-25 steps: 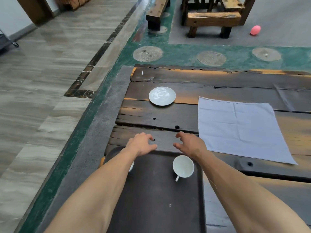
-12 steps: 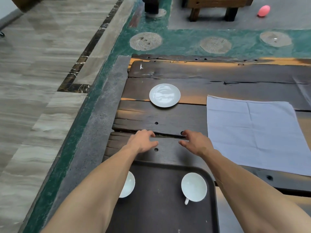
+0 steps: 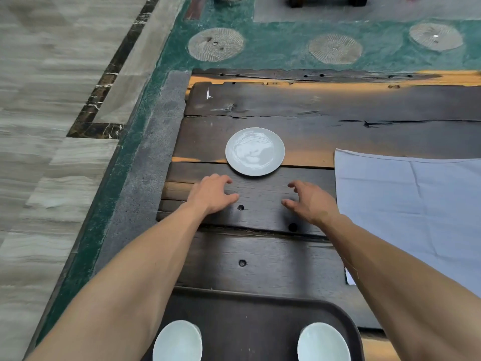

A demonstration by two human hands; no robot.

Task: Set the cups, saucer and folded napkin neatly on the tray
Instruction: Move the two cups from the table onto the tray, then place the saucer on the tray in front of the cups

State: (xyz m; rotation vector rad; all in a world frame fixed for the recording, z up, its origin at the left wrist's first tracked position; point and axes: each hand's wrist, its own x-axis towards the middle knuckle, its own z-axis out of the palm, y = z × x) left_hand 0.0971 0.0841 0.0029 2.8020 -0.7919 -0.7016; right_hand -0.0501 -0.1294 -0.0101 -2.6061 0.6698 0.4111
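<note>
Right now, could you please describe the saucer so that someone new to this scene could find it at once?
Start at the dark plank table and look just beyond the two outstretched hands. The saucer lies there alone on bare wood, left of the pale cloth napkin. It is the only flat round white dish; the two white cups sit on the dark tray.

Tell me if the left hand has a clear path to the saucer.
Probably yes. The left hand hovers open just short of the saucer, with only bare table between them; nothing lies in the way.
</note>
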